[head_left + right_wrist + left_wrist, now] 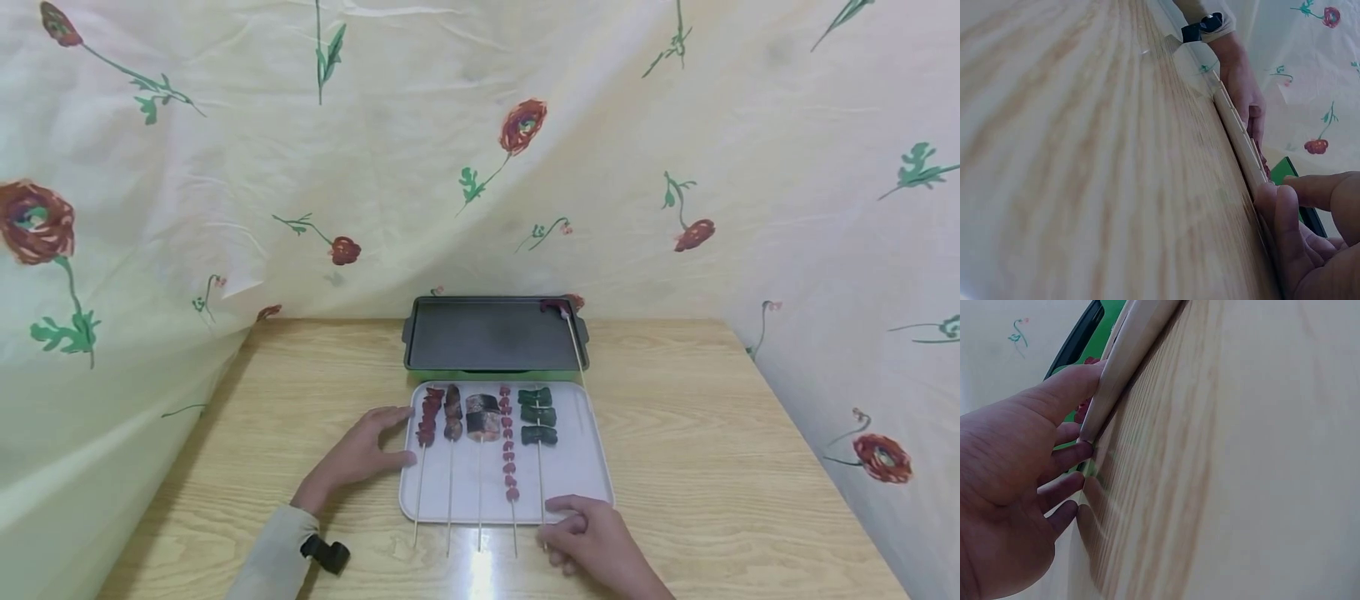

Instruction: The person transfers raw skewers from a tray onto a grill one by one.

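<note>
1. The right hand (pixel 592 537) is at the near end of the green skewer (pixel 538 434), thumb and curled fingers seeming to pinch the bare stick; the exact contact is partly hidden
2. That skewer lies on the tray (pixel 573 475), at the 3 o'clock end of a row of five, its stick crossing the rim at 6 o'clock
3. Its long axis runs almost straight from 12 to 6 o'clock in the head view, so the food sits at 12 o'clock from the pinch, a stick's length off
4. The left hand (pixel 367 450) is at the tray's 9 o'clock edge, thumb on the rim, fingers apart and relaxed, no skewer held; four skewers lie between it and the green one, so the right hand is clearly nearer
5. The pan (pixel 487 333) sits just beyond the tray at 12 o'clock, in line with the stick
6. The pink skewer (pixel 508 445) is near at 9 o'clock, and the red skewer (pixel 555 307) slants from the pan's 1 o'clock corner toward 5 o'clock; I judge that any lift has more freedom upward than sideways
</note>
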{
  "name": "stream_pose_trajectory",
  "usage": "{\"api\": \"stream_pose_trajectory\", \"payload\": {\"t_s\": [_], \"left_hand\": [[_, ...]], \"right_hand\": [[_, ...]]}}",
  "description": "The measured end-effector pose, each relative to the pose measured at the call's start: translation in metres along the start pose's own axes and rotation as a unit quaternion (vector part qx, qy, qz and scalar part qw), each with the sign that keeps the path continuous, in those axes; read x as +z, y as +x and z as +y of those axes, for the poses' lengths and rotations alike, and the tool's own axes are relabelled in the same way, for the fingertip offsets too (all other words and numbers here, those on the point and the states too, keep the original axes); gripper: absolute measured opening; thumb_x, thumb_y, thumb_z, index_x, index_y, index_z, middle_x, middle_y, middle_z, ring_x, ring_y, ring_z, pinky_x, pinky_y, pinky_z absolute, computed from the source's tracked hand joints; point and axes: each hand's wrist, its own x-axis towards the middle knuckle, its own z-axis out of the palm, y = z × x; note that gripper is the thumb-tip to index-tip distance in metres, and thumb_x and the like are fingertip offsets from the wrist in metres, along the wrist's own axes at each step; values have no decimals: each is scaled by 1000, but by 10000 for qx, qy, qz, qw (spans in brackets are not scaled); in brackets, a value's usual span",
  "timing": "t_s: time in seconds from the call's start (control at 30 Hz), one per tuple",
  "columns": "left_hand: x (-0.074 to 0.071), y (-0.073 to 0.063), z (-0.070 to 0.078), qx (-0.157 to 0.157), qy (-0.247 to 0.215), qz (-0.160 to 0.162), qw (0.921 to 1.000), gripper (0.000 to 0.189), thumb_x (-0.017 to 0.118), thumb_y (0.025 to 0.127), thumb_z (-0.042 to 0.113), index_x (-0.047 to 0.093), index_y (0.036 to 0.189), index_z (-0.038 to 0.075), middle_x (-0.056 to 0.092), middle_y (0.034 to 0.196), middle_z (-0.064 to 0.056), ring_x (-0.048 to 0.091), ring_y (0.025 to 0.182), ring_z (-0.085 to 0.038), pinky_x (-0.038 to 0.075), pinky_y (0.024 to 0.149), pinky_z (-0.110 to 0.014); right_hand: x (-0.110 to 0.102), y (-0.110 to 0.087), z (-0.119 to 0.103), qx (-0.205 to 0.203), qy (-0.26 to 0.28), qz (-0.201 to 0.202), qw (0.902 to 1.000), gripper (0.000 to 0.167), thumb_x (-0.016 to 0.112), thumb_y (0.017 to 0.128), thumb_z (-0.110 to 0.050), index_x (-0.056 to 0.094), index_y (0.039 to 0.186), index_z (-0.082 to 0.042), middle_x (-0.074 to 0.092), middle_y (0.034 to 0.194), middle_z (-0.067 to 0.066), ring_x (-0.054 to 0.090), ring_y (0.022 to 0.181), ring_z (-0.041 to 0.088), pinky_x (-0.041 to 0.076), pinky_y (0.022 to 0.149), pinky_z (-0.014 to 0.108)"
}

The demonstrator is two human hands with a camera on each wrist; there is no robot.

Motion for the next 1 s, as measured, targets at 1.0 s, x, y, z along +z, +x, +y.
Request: {"api": "stream_pose_trajectory", "payload": {"t_s": [1.0], "left_hand": [[-1, -1, 4, -126, -78, -2, 9999, 81, 83, 84, 44, 50, 152, 14, 48, 156, -11, 38, 147, -36, 30, 123, -55]], "right_hand": [[-14, -3, 10, 203, 472, -342, 9981, 29, 75, 88, -5, 66, 111, 12, 75, 82, 15, 68, 69, 20, 61, 59, 28]]}}
